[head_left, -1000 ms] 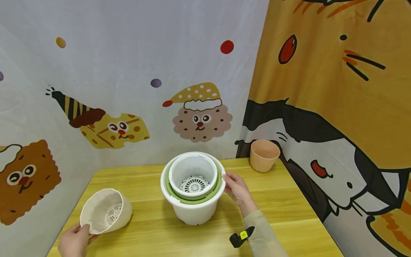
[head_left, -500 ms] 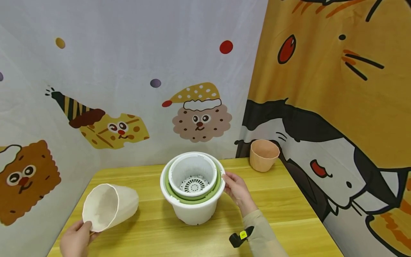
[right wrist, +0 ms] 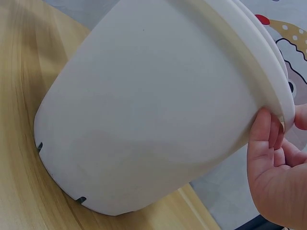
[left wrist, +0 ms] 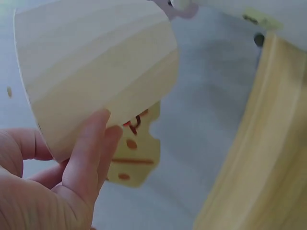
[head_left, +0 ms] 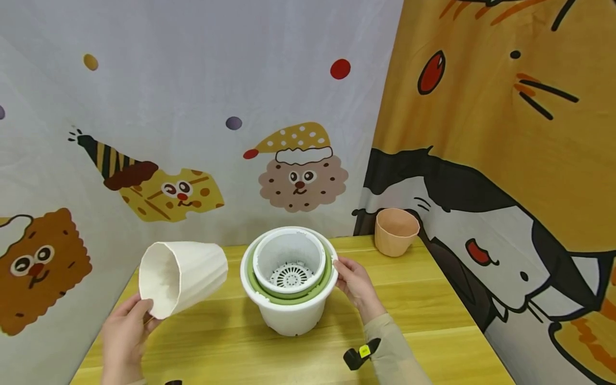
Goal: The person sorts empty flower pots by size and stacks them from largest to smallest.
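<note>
My left hand (head_left: 126, 331) pinches the rim of a cream flower pot (head_left: 202, 272), thumb on one side and fingers on the other. The pot is tipped on its side above the table, its mouth facing left; its ribbed outside (left wrist: 100, 67) shows in the left wrist view. At the middle stands a large white flower pot (head_left: 291, 318) with a green pot (head_left: 293, 300) and a smaller white pot with a slotted bottom (head_left: 289, 251) nested inside. My right hand (head_left: 357, 286) grips the large pot's rim (right wrist: 268, 62) on its right side.
A peach-coloured flower pot (head_left: 395, 235) stands upright at the table's back right corner. The wooden table (head_left: 231, 353) meets a cartoon-printed cloth (head_left: 202, 69) at the back and on both sides.
My left hand has raised the cream pot off the table, moving it up and to the right while turning its base rightward. The right hand and the nested pots have stayed put.
</note>
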Available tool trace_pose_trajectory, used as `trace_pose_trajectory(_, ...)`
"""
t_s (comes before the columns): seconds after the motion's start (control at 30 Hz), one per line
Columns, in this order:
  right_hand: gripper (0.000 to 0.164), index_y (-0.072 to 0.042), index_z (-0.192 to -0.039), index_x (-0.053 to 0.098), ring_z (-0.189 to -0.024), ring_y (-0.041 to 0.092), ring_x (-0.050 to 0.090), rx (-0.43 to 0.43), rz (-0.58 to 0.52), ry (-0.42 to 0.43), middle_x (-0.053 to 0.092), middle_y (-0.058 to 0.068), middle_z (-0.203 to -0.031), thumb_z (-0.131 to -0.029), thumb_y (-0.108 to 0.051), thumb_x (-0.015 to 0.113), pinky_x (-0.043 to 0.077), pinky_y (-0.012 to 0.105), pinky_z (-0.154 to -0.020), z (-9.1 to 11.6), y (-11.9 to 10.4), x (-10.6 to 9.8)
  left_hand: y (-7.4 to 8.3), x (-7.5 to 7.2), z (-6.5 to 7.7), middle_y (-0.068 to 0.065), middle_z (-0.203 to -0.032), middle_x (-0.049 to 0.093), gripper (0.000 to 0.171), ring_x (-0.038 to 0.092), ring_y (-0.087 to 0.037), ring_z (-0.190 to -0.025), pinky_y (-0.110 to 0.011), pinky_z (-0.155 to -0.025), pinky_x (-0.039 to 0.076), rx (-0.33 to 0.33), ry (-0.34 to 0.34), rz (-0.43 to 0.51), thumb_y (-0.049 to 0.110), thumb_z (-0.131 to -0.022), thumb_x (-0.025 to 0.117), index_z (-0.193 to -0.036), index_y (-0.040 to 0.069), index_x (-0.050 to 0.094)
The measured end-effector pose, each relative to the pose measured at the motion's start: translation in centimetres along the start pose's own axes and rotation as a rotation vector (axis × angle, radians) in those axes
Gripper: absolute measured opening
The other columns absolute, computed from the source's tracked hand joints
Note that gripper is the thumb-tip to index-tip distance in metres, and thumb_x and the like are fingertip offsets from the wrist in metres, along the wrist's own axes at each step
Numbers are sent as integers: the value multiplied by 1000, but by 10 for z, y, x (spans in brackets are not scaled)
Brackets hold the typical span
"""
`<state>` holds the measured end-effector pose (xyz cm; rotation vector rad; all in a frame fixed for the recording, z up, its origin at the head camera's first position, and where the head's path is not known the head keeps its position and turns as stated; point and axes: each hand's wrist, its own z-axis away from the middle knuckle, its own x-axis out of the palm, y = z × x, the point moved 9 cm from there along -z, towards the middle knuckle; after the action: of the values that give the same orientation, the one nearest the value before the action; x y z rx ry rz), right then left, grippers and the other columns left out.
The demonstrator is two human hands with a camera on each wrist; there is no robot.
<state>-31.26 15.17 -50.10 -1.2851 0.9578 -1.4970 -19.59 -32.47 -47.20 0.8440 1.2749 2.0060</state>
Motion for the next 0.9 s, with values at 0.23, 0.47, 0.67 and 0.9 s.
trace_pose_trajectory(0.23, 42, 13, -135, 48, -79, 11, 62, 2, 9, 5, 63, 7, -95, -102, -12, 56, 58, 19, -67, 0, -1, 0, 19, 40, 9, 3, -85, 64, 39, 66, -10, -69, -22, -58, 61, 65, -159, 95, -3, -96, 55, -79, 26, 75)
trace_pose_trajectory(0.47, 39, 13, -134, 50, -77, 12, 62, 4, 2, 11, 64, 7, -93, -102, -10, 55, 58, 19, -66, -1, 0, -1, 37, 76, 22, 3, -91, 63, 30, 65, -10, -70, -20, -58, 60, 173, -233, -8, 0, -96, 57, -92, 22, 76)
trace_pose_trajectory(0.67, 39, 13, -133, 50, -76, 11, 61, 2, -1, 12, 63, 6, -91, -102, -10, 55, 57, 19, -65, 1, 0, -1, 44, 103, 29, 4, -95, 63, 29, 67, -10, -76, -23, -62, 62, 231, -294, -99, 1, -97, 55, -124, 3, 65)
trace_pose_trajectory(0.9, 40, 12, -133, 50, -77, 11, 61, 5, 2, 12, 64, 6, -91, -102, -12, 56, 57, 19, -66, 2, -1, 0, 47, 130, 35, -4, -107, 60, 39, 66, -10, -82, -25, -67, 62, 268, -351, -213, 3, -98, 53, -136, -8, 54)
